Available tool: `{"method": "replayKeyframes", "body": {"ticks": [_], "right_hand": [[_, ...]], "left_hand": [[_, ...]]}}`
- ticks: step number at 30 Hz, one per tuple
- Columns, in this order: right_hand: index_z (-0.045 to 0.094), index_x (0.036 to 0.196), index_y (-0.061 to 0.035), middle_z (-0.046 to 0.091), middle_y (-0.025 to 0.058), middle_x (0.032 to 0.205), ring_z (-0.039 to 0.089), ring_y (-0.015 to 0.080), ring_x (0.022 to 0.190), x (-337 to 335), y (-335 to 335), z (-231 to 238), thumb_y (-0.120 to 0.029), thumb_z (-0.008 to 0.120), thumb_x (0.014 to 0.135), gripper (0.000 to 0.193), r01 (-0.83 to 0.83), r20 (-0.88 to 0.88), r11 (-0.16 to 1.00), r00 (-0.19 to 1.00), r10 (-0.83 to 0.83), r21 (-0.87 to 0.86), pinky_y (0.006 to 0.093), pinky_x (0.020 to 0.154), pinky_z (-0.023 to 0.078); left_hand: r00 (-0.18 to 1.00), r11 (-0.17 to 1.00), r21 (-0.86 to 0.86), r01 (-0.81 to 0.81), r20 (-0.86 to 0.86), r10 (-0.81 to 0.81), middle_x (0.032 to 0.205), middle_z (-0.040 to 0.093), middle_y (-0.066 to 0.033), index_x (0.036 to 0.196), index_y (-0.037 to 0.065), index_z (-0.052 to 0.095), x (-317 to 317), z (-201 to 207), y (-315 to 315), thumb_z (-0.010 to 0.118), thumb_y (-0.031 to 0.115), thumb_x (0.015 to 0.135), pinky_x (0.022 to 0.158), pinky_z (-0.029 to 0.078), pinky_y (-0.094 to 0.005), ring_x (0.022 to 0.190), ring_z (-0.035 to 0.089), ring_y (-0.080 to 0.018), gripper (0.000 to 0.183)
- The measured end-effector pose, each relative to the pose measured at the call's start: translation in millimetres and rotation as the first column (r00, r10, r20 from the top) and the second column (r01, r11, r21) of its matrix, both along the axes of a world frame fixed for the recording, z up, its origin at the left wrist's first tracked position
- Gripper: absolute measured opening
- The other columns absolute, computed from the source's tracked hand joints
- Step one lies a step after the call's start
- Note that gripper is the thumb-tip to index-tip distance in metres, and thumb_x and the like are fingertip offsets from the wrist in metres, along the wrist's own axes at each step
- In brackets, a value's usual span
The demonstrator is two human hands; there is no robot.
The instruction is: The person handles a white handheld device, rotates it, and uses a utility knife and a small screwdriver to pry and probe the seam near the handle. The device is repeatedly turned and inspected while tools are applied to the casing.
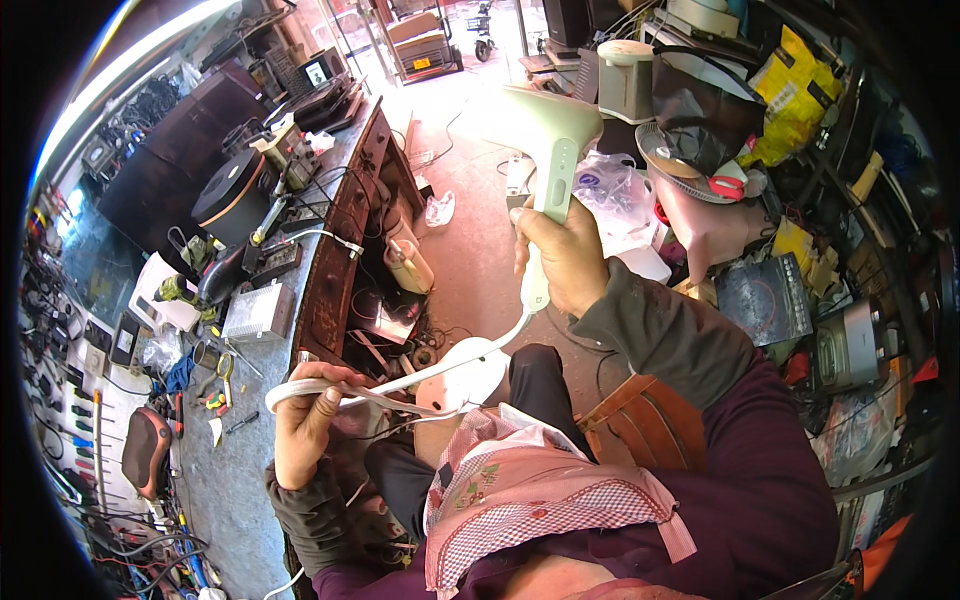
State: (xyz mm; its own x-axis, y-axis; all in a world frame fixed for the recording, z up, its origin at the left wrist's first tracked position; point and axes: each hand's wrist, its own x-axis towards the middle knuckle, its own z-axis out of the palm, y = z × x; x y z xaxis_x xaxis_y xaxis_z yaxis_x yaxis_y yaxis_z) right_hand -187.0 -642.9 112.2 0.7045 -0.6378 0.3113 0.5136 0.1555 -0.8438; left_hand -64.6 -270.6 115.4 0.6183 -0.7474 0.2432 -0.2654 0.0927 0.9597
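Raised in front of me is a pale green hair dryer (552, 180), its wide head up and tilted, with small buttons along the handle. My right hand (566, 255) is wrapped round the lower handle. A thick white cord (445, 368) leaves the handle's bottom end and runs left, down to my left hand (308, 415). That hand is closed on a loop of the cord over the workbench's edge, thumb on top. The far side of the dryer's head fades into glare.
On my left stands a blue-grey workbench (235, 500) with a silver metal box (258, 313), pliers and a black-and-brown oval thing (147, 452). A white round disc (465, 372) is by my knees. To the right are a fan (690, 165), plastic bags (615, 195) and a yellow bag (795, 95).
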Motion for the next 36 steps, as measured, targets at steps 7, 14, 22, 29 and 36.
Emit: {"method": "replayKeyframes", "body": {"ticks": [7,14,22,29,36], "right_hand": [[0.063,0.095,-0.0020,0.063,0.0045,0.077,0.062,0.0163,0.055,1,-1,-5,-0.009,0.069,0.101,0.011,-0.020,0.023,1.000,1.000,0.020,-0.024,0.0346,0.050,0.052],[0.060,0.102,-0.0039,0.062,0.0054,0.078,0.062,0.0166,0.058,2,-2,-4,-0.007,0.066,0.102,0.006,-0.026,0.001,0.998,1.000,0.026,-0.055,0.0337,0.053,0.053],[0.061,0.103,-0.0045,0.064,0.0048,0.080,0.062,0.0149,0.059,-1,3,-1,-0.005,0.066,0.102,0.005,-0.021,-0.003,0.996,1.000,0.021,-0.085,0.0328,0.054,0.055],[0.062,0.102,-0.0027,0.064,0.0021,0.079,0.062,0.0108,0.061,-2,-8,-4,-0.008,0.070,0.101,0.010,0.059,0.070,0.971,0.997,-0.044,-0.233,0.0310,0.053,0.055],[0.063,0.100,-0.0028,0.065,0.0040,0.076,0.064,0.0133,0.061,-6,-27,60,-0.006,0.069,0.102,0.007,0.241,0.354,0.912,0.928,-0.116,-0.332,0.0309,0.060,0.054]], "left_hand": [[1.000,1.000,0.011,0.019,0.015,-0.019,0.121,0.073,-0.0135,0.125,0.000,0.062,-2,1,-2,0.068,0.007,0.109,0.106,0.055,-0.0403,0.117,0.072,-0.0258,0.019],[0.997,0.997,0.052,0.058,0.052,-0.061,0.123,0.071,-0.0138,0.122,0.001,0.062,-4,6,-4,0.072,0.009,0.107,0.105,0.055,-0.0406,0.117,0.071,-0.0258,0.020],[0.997,0.982,0.169,0.081,0.003,-0.083,0.111,0.074,-0.0094,0.116,0.001,0.064,-15,17,6,0.075,0.012,0.106,0.097,0.056,-0.0334,0.106,0.071,-0.0181,0.019],[0.985,0.809,0.570,0.145,-0.008,-0.171,0.083,0.064,-0.0004,0.096,0.002,0.066,-13,34,25,0.073,0.004,0.101,0.068,0.046,-0.0293,0.077,0.056,-0.0096,0.008],[0.870,0.888,0.380,-0.260,0.492,0.045,0.080,0.065,-0.0017,0.102,-0.001,0.066,39,40,31,0.073,0.004,0.102,0.073,0.052,-0.0302,0.080,0.059,-0.0093,0.008]]}}
